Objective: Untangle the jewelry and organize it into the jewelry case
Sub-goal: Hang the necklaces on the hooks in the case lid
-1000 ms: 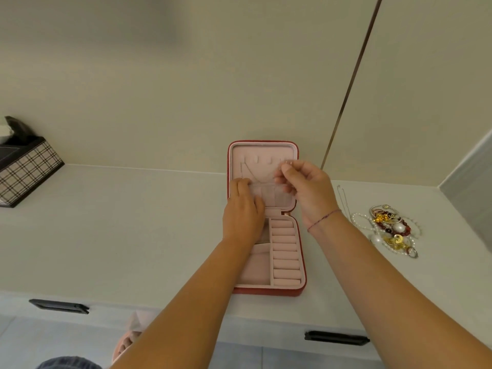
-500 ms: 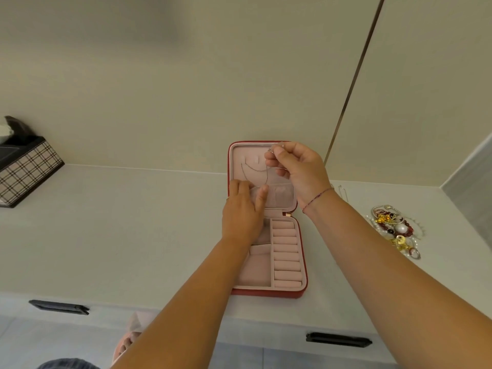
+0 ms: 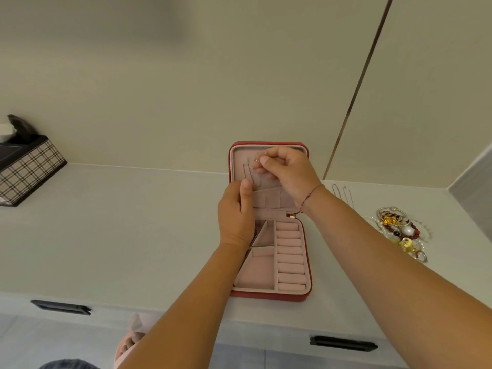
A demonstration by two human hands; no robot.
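One checked box point(image 3: 29, 169) sits at the far left of the white desk point(image 3: 133, 235). Next comes the left hand point(image 3: 235, 214), low on the raised lid of the open red jewelry case point(image 3: 269, 295), thumb on the pink lining; I cannot tell if it grips anything. The right hand point(image 3: 288, 173) pinches the top of a thin chain point(image 3: 246, 171) hanging inside the lid. Far right, a jewelry pile point(image 3: 402, 233) lies on the desk, apart from the case.
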